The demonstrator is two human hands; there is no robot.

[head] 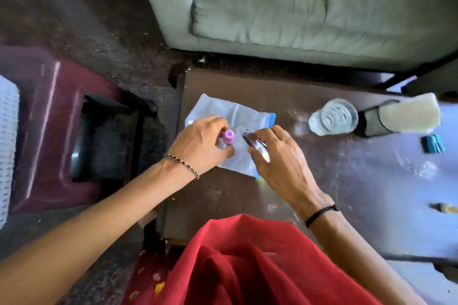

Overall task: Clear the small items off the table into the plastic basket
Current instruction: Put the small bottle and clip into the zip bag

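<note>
My left hand (pixel 202 142) is closed around a small pink bottle (pixel 228 136) whose cap sticks out past my fingers. My right hand (pixel 277 156) grips a shiny metal nail clipper (pixel 255 145). Both hands hover over a clear zip bag (pixel 230 116) with a blue edge that lies flat on the dark wooden table (pixel 322 181). A white perforated plastic basket (pixel 7 141) shows at the far left edge, on a maroon stool (pixel 49 131).
On the table to the right stand a clear glass (pixel 333 116), a dark pouch with a pale sponge-like block (pixel 401 116), a small teal object (pixel 433 143) and a yellowish item (pixel 443 208). A grey-green sofa (pixel 309 7) lies behind. My red garment (pixel 247 267) covers the near edge.
</note>
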